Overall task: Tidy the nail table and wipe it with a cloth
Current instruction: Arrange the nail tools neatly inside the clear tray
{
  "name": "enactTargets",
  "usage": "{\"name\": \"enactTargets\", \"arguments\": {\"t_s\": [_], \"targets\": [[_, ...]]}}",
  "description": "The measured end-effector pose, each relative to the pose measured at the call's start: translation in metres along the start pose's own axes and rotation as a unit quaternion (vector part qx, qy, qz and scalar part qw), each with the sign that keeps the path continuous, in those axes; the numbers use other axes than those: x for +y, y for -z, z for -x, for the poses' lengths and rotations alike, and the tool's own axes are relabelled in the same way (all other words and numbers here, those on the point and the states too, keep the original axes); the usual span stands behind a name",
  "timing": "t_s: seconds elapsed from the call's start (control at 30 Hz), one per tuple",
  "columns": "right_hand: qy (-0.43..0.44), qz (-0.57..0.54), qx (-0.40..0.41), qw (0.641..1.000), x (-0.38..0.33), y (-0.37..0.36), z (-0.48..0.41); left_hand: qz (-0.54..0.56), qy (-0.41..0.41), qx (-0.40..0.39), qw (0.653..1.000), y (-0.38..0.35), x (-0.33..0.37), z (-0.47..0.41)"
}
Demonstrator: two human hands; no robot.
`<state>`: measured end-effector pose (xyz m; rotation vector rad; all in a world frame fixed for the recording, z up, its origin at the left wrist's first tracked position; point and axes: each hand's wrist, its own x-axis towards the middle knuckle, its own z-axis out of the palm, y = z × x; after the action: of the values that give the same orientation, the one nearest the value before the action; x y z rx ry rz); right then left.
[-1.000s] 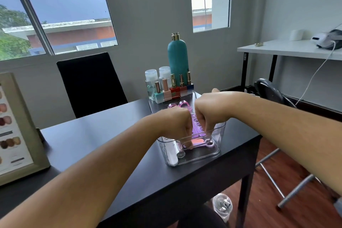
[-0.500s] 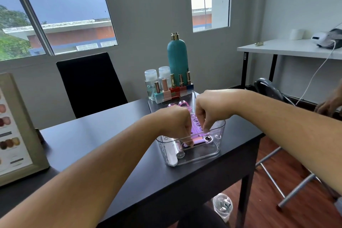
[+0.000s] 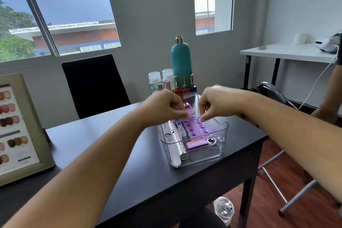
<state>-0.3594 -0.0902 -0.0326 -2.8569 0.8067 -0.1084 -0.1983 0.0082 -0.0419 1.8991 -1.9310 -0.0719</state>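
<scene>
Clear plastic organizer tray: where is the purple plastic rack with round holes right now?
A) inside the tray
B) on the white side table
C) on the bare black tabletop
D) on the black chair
A: the purple plastic rack with round holes lies within the walls of the clear plastic organizer tray, beside the other tools.

Printed in black on white file [image 3: 170, 135] inside clear tray [image 3: 223, 151]: "Cd·O", reading uncertain. Smaller print alongside illegible. Captions on framed swatch chart [image 3: 17, 127] too blurred to read.

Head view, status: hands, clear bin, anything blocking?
Left hand, right hand curled over clear bin, grip blurred, unclear. Purple holed rack lies inside. Nothing blocking hands.
</scene>
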Motion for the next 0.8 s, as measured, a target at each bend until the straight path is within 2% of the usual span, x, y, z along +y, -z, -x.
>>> {"name": "enactTargets", "arguments": {"t_s": [0.07,0.1,0.13,0.23,0.4,0.6,0.8], "targets": [[-0.002,-0.056,0.073,0.996,0.005,0.001,0.006,0.066,0.029,0.133,0.988,0.006,-0.011,0.014],[-0.004,-0.102,0.101,0.990,0.008,0.000,0.011,0.107,0.044,0.163,0.980,0.005,-0.016,0.024],[-0.005,-0.162,0.117,0.980,0.011,-0.003,0.018,0.158,0.063,0.164,0.972,0.001,-0.020,0.035],[-0.001,-0.313,0.115,0.943,0.018,-0.024,0.041,0.289,0.112,0.102,0.945,-0.022,-0.030,0.068],[0.029,-0.440,0.065,0.895,0.016,-0.064,0.060,0.374,0.101,-0.012,0.922,-0.051,-0.034,0.100],[-0.011,-0.471,0.145,0.870,0.014,-0.090,0.056,0.386,0.104,0.025,0.916,-0.059,-0.029,0.103],[-0.032,-0.510,0.165,0.844,0.025,-0.100,0.038,0.362,0.138,0.049,0.921,-0.061,-0.034,0.087]]}}
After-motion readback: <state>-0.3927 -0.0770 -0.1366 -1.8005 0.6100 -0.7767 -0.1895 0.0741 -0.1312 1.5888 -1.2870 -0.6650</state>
